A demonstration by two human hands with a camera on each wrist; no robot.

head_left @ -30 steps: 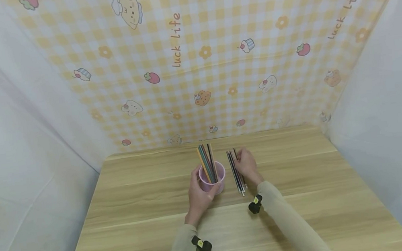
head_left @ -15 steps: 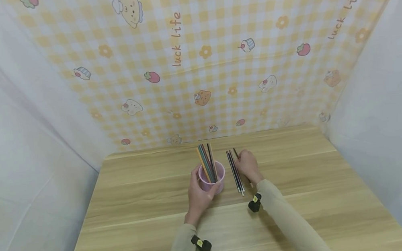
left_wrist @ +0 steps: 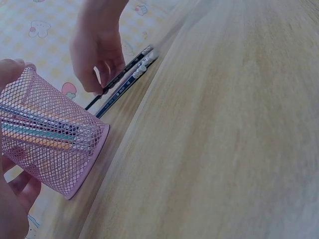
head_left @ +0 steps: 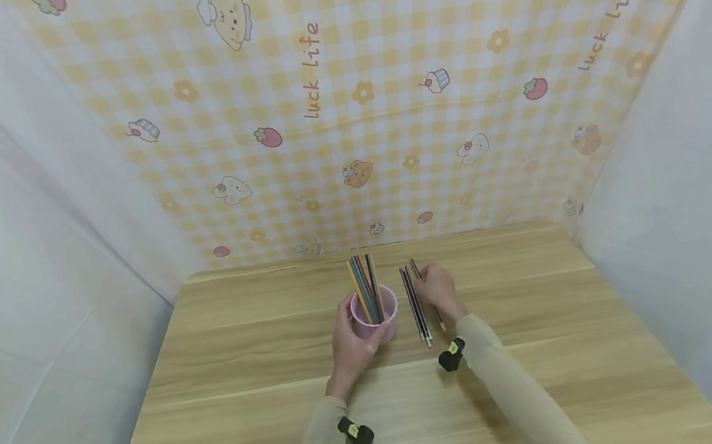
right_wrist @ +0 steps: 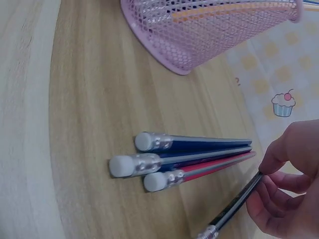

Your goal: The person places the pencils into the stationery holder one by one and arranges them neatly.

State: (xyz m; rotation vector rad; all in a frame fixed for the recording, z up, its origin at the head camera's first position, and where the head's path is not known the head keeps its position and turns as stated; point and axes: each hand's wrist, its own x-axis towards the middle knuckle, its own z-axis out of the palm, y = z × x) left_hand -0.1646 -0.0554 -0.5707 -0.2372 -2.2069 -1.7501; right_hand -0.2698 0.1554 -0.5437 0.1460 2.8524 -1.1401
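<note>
My left hand [head_left: 352, 347] grips a pink mesh pencil cup [left_wrist: 62, 129], thumb on its near side and fingers round the left. Several coloured pencils [head_left: 365, 289] lean inside the cup, orange and teal among them. Right of the cup, my right hand [head_left: 440, 292] pinches a dark pencil [right_wrist: 234, 206] between thumb and fingers; its eraser end points toward me. Beside that pencil lie several more pencils [right_wrist: 204, 162] in a loose bundle, blue and red, with white erasers, as the right wrist view shows.
Everything stands on a wooden table [head_left: 246, 347]. A yellow checked cloth [head_left: 385, 126] hangs behind its back edge. White cloth walls [head_left: 46, 280] rise at both sides. A small black camera [head_left: 357, 433] is strapped to each wrist.
My right hand has drawn one dark pencil a little to the right, apart from the bundle. My left hand stays on the cup.
</note>
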